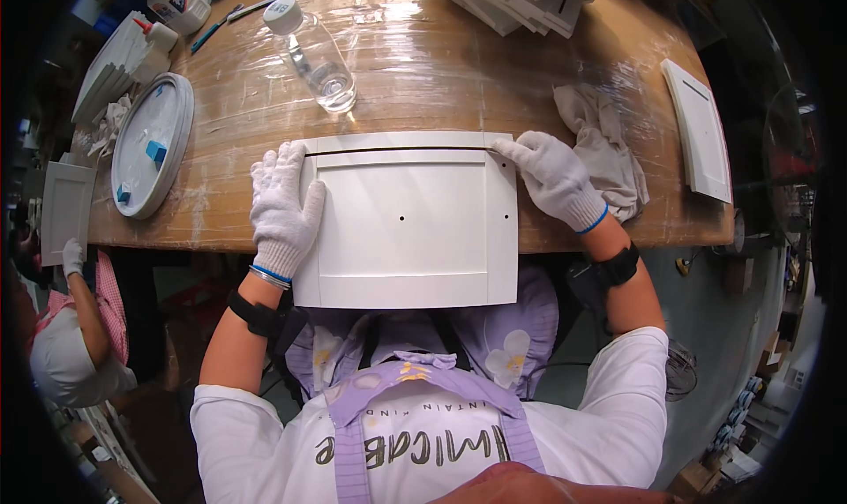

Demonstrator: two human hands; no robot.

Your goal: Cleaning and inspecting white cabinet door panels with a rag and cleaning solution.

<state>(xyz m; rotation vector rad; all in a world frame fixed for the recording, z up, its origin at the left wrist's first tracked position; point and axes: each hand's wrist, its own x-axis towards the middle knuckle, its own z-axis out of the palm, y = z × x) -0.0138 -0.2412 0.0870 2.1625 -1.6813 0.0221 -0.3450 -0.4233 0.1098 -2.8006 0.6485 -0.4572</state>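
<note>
While both hands are resting on a white panel, the left hand (285, 208) is lying at its nine-to-ten o'clock side, along the edge. Its fingers are standing apart and the thumb is reaching toward the panel face, so this grip is looking wide. At two o'clock of the panel, the right hand (558, 182) is pointing its index finger onto the corner, near the end of a dark slot (415, 150). Its other fingers are curling inward; whether they are holding something small, I cannot tell. Both hands are wearing white gloves.

The panel (371, 239) itself is lying flat in front of the person, and its six o'clock edge is reaching past the border of the table (423, 89).

Taking the panel as the clock's middle, a clear bottle (322, 67) is standing at eleven, and a stack of white boards (520, 1) is lying at one. Between two and three, a crumpled cloth (609, 151) is lying just beside the right hand, and farther out, a smaller panel (697, 133) is resting. Between nine and ten, a round lid (150, 186) is carrying blue blocks (156, 151).
Around nine, a co-worker's gloved hand (73, 257) is touching another white panel (66, 208).
</note>
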